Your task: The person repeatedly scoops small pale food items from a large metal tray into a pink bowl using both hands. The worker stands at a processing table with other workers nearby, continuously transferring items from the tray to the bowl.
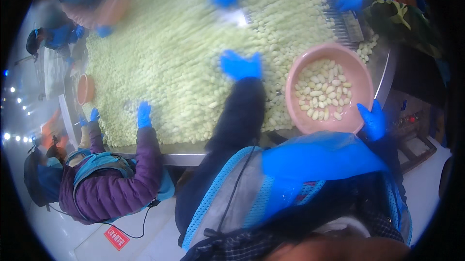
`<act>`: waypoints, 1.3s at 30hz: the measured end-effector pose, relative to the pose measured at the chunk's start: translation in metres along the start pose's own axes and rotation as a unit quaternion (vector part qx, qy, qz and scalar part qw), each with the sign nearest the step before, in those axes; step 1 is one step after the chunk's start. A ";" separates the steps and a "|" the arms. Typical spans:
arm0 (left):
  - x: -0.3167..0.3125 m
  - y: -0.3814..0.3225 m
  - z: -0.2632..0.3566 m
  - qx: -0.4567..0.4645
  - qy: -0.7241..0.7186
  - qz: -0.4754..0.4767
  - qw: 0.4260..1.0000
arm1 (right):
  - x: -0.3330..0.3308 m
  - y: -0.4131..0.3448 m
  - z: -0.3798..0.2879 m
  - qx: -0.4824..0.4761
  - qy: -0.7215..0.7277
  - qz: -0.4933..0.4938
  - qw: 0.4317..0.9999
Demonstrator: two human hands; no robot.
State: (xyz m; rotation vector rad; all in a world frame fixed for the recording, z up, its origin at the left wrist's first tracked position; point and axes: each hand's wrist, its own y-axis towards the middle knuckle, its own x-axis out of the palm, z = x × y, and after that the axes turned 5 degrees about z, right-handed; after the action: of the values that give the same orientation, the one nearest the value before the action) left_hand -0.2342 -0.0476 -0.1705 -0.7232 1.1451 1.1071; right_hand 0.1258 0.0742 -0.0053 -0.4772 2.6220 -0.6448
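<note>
Pale silkworm cocoons (174,68) lie in a wide layer over a metal table. My left hand (241,65), in a blue glove, is stretched over them with its fingers spread; it is blurred, and no held item shows. My right hand (374,119), also blue-gloved, has its thumb and fingers at the lower right rim of a pink plastic basin (293,110). Inside the basin lie several loose cocoons (321,92). The basin stands at the table's near right side, close against my blue apron (319,155).
A co-worker in a purple jacket (109,192) reaches onto the table at left, near an orange basin (85,89). Other gloved hands work at the far side. A camouflage sleeve (399,21) reaches in at right, over a metal slatted grate (336,17). The table edge (185,159) runs before me.
</note>
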 end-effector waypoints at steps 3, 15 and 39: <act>0.013 0.013 0.051 0.094 -0.267 -0.008 0.959 | 0.015 0.005 -0.005 0.019 -0.028 -0.036 0.999; -0.108 0.106 -0.013 0.123 -0.324 0.100 0.933 | 0.004 0.059 0.044 -0.074 -0.278 -0.083 0.954; -0.026 -0.075 -0.026 0.124 -0.010 -0.118 0.985 | 0.001 0.054 0.058 -0.088 -0.180 -0.095 0.975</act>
State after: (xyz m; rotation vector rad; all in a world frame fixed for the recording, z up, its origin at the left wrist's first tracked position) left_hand -0.1734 -0.1034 -0.1593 -0.6319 1.1245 0.7560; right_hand 0.1381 0.0982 -0.0799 -0.8247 2.3127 -0.3428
